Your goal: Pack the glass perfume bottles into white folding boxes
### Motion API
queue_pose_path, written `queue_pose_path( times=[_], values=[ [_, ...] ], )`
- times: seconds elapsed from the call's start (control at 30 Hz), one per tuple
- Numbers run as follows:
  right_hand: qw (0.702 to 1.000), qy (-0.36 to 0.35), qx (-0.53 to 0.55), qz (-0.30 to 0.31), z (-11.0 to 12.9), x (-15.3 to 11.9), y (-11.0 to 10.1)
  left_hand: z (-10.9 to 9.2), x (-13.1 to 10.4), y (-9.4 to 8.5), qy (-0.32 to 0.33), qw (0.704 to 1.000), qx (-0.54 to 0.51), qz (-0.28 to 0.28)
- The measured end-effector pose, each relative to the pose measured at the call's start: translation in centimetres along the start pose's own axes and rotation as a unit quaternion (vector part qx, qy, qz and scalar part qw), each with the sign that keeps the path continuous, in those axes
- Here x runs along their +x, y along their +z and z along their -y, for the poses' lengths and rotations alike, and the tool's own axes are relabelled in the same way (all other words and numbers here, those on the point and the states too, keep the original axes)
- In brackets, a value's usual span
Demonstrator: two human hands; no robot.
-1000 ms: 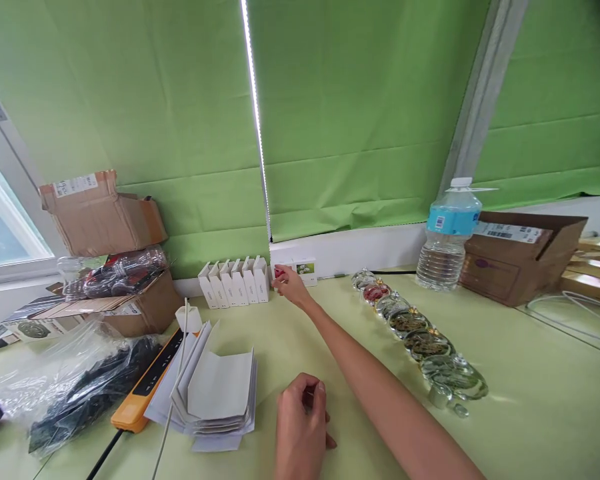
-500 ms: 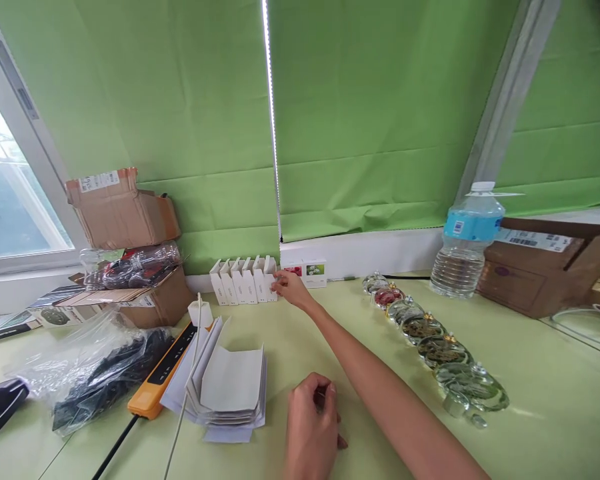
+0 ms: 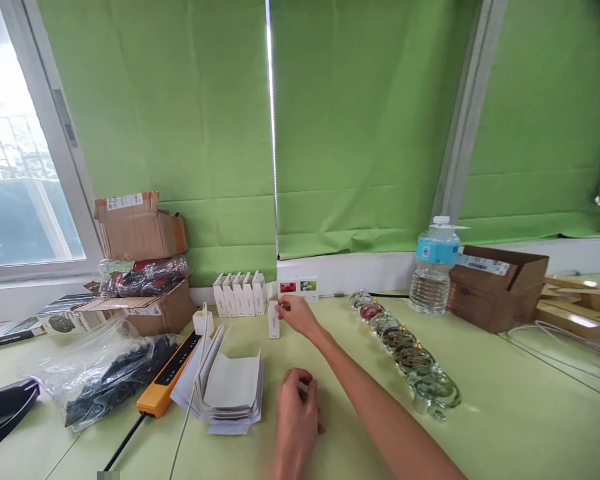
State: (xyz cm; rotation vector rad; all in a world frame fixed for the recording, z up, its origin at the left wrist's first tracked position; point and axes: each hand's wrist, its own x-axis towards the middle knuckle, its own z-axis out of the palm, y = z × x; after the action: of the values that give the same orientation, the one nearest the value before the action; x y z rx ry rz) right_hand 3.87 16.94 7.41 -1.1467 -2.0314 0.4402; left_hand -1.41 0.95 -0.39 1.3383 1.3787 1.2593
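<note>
My right hand (image 3: 298,313) is stretched forward, its fingers pinching the upper part of a small white box (image 3: 273,324). This upright box stands just right of and nearer than a row of similar white boxes (image 3: 237,297), which lean slightly and carry small print. Closer to me, my left hand (image 3: 297,415) rests curled above the table with its fingers drawn together. Whatever it may hold is hidden. Left of that hand lies a stack of folded white card pieces (image 3: 233,383). Behind my right hand is a white card with red and green pictures (image 3: 307,287).
Round glass-like ornaments (image 3: 403,340) run in a line on the right. Beyond them stand a water bottle (image 3: 430,273) and an open cardboard box (image 3: 495,293). An orange power strip (image 3: 167,380), a plastic bag (image 3: 115,377) and stacked boxes (image 3: 140,233) occupy the left; a white cable (image 3: 185,407) crosses nearby.
My right hand has drawn one white box from the row's right end toward me. My left hand stays curled in much the same place. The camera view has shifted slightly.
</note>
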Motion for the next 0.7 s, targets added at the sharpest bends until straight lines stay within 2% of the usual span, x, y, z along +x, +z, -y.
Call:
queue_pose_path(
  times=[0.1,0.17,0.23,0.27,0.33,0.5,0.57,0.63,0.7],
  values=[
    [1.0,-0.011,-0.022,0.0,1.2,-2.7,-1.4,-0.2,0.2,-1.0,0.062,0.991,0.069,-0.097],
    [0.999,-0.018,-0.036,0.002,1.9,-4.9,-2.4,-0.5,0.2,-1.7,0.081,0.976,0.114,-0.169],
    [0.999,-0.022,-0.049,0.005,2.8,-7.3,-3.4,-0.8,0.1,-2.3,0.077,0.968,0.129,-0.2],
    [0.998,-0.023,-0.055,0.007,3.3,-8.5,-3.8,-0.9,0.0,-2.5,0.077,0.969,0.127,-0.199],
    [0.998,-0.024,-0.064,0.015,4.4,-11.0,-4.7,-1.0,-0.2,-2.6,0.09,0.975,0.116,-0.17],
    [0.997,-0.056,-0.034,0.038,6.2,-15.8,-7.5,-1.2,-0.8,-2.3,0.117,0.99,0.068,-0.045],
    [0.999,-0.044,-0.023,0.019,5.5,-16.8,-8.9,-1.5,-1.1,-2.3,0.113,0.992,0.055,-0.015],
    [1.0,-0.006,-0.028,0.008,3.9,-17.5,-10.2,-1.9,-1.3,-2.3,0.111,0.993,0.044,0.014],
    [0.998,0.034,-0.041,0.04,1.8,-17.9,-11.1,-2.2,-1.5,-2.3,0.111,0.993,0.028,0.042]
  ],
)
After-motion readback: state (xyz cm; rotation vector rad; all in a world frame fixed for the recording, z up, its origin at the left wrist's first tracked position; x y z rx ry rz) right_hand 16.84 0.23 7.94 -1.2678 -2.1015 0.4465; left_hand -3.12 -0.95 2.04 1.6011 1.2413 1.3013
